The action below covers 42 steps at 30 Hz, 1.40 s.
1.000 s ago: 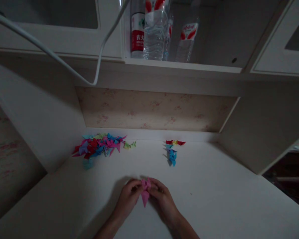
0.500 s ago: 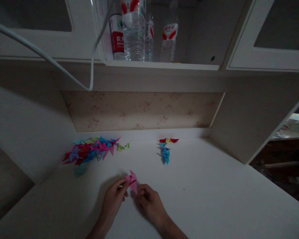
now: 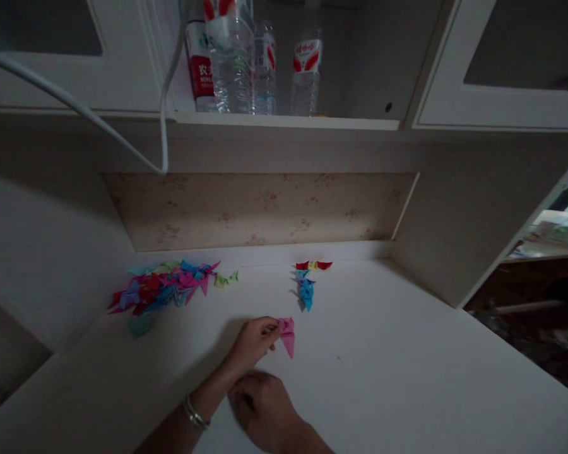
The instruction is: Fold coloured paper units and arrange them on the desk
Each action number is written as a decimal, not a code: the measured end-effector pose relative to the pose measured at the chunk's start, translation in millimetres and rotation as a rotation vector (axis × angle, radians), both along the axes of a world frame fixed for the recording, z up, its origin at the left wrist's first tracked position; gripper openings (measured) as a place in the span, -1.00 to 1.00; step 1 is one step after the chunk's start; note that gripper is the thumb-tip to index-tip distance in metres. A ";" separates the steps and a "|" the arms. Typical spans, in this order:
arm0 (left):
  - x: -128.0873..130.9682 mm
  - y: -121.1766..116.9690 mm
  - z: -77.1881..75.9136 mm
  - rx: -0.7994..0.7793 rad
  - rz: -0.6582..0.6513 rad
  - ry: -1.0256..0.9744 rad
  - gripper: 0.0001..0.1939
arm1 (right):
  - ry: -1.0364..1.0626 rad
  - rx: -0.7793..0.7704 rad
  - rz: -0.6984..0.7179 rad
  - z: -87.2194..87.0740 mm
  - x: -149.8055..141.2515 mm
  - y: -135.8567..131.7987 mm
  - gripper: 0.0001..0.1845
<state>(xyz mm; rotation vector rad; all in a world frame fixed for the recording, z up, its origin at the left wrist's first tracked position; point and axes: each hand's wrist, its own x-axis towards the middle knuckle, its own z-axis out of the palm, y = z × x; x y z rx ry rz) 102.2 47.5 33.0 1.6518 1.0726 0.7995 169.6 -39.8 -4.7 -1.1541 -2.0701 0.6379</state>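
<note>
A pink origami paper crane (image 3: 288,336) is pinched by one edge between the thumb and fingers of my left hand (image 3: 255,340), held over the white tabletop. My left wrist wears a bracelet (image 3: 195,414). Closer to me, beside the left forearm, is my right hand (image 3: 265,410), its fingers curled in and slightly blurred, with nothing visible in them. Beyond the crane, a short row of folded paper cranes lies on the table, a blue crane (image 3: 307,294) nearest and a red-and-yellow one (image 3: 314,265) by the back edge.
A heap of colourful folded paper cranes (image 3: 165,287) lies at the back left, a teal piece (image 3: 139,325) in front. Overhead, a cabinet shelf (image 3: 288,121) holds several plastic bottles (image 3: 307,69) and a red-and-white can (image 3: 201,69). A white cable (image 3: 163,145) hangs down at the left.
My left hand has carried the pink crane to the right and turned it. My right hand has left the crane and drawn back toward me and left. The view has shifted slightly right.
</note>
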 end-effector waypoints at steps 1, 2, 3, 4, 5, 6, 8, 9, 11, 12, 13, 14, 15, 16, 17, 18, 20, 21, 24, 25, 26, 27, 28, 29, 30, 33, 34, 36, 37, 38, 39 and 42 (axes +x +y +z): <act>9.1 3.8 -1.8 0.042 -0.045 0.024 -0.64 | -0.005 0.001 -0.003 -1.8 -0.3 0.4 -0.76; 17.7 7.4 -4.1 0.087 -0.082 0.045 -0.65 | -0.013 0.002 -0.007 -3.7 -0.7 0.9 -0.77; 25.5 10.9 -6.5 0.127 -0.108 0.064 -0.66 | -0.021 0.001 -0.013 -5.7 -1.0 1.4 -0.77; 32.5 14.4 -8.8 0.159 -0.125 0.077 -0.68 | -0.029 0.000 -0.018 -7.5 -1.2 2.0 -0.77; 38.6 17.8 -10.7 0.181 -0.136 0.086 -0.70 | -0.036 -0.001 -0.024 -9.1 -1.2 2.6 -0.78; 43.8 21.2 -12.0 0.193 -0.141 0.092 -0.72 | -0.043 -0.003 -0.029 -10.3 -1.0 3.1 -0.79; 51.6 27.4 -13.1 0.210 -0.154 0.097 -0.75 | -0.060 -0.004 -0.040 -11.2 -0.1 3.8 -0.81; 54.2 30.0 -12.9 0.220 -0.163 0.101 -0.75 | -0.067 -0.006 -0.046 -10.9 0.5 4.1 -0.82; 57.2 34.0 -12.0 0.239 -0.181 0.114 -0.74 | -0.073 -0.018 -0.054 -9.2 1.9 4.6 -0.83; 57.9 35.5 -11.7 0.248 -0.188 0.125 -0.73 | -0.075 -0.029 -0.060 -8.0 2.5 4.9 -0.83; 58.3 36.8 -11.5 0.256 -0.193 0.139 -0.73 | -0.076 -0.041 -0.065 -6.7 3.1 5.4 -0.84; 58.4 38.1 -11.7 0.263 -0.194 0.154 -0.72 | -0.079 -0.053 -0.070 -5.5 3.6 5.9 -0.84; 58.5 39.6 -12.3 0.269 -0.194 0.169 -0.72 | -0.082 -0.065 -0.078 -4.5 4.0 6.5 -0.85; 58.7 41.4 -13.1 0.272 -0.194 0.182 -0.72 | -0.084 -0.077 -0.087 -3.5 4.4 7.2 -0.85; 59.0 43.5 -14.2 0.273 -0.194 0.192 -0.71 | -0.081 -0.088 -0.096 -2.7 4.6 7.9 -0.86; 59.5 45.9 -15.5 0.273 -0.194 0.198 -0.71 | -0.068 -0.098 -0.104 -2.1 4.8 8.4 -0.86; 61.1 51.1 -18.3 0.268 -0.198 0.202 -0.70 | -0.017 -0.113 -0.098 -1.0 5.0 9.0 -0.84; 62.2 53.6 -19.6 0.264 -0.201 0.200 -0.70 | 0.019 -0.117 -0.078 -0.5 5.1 9.0 -0.81; 66.2 59.0 -23.0 0.253 -0.214 0.194 -0.69 | 0.110 -0.127 -0.006 1.5 4.8 8.2 -0.73; 67.7 59.9 -23.9 0.249 -0.218 0.194 -0.69 | 0.123 -0.127 -0.001 2.2 4.6 8.0 -0.73; 69.3 60.5 -24.6 0.247 -0.221 0.194 -0.69 | 0.128 -0.126 -0.007 2.9 4.4 7.9 -0.74; 70.7 60.8 -25.2 0.245 -0.221 0.194 -0.69 | 0.129 -0.124 -0.014 3.2 4.2 7.9 -0.76; 72.1 60.9 -25.5 0.246 -0.221 0.195 -0.70 | 0.128 -0.123 -0.019 3.2 4.0 8.1 -0.77; 73.4 61.0 -25.6 0.248 -0.219 0.195 -0.70 | 0.126 -0.123 -0.023 2.5 3.8 8.5 -0.78; 74.6 61.1 -25.6 0.253 -0.216 0.194 -0.70 | 0.126 -0.124 -0.025 1.3 3.6 9.0 -0.78; 76.9 61.5 -25.1 0.267 -0.198 0.189 -0.72 | 0.127 -0.142 -0.045 -4.5 2.7 10.4 -0.78; 77.2 61.8 -25.0 0.270 -0.192 0.186 -0.72 | 0.128 -0.150 -0.049 -6.5 2.4 10.8 -0.78; 77.3 62.7 -25.2 0.274 -0.184 0.177 -0.72 | 0.132 -0.156 -0.053 -9.0 1.8 11.1 -0.77; 77.1 63.2 -25.4 0.276 -0.183 0.170 -0.73 | 0.135 -0.153 -0.056 -9.5 1.7 11.1 -0.77; 76.7 63.8 -25.7 0.277 -0.183 0.164 -0.73 | 0.138 -0.146 -0.056 -9.6 1.6 11.1 -0.76; 76.3 64.3 -26.0 0.279 -0.183 0.159 -0.73 | 0.141 -0.138 -0.057 -9.4 1.6 11.0 -0.76; 74.7 65.2 -26.0 0.282 -0.182 0.151 -0.74 | 0.147 -0.126 -0.057 -9.2 1.6 11.1 -0.77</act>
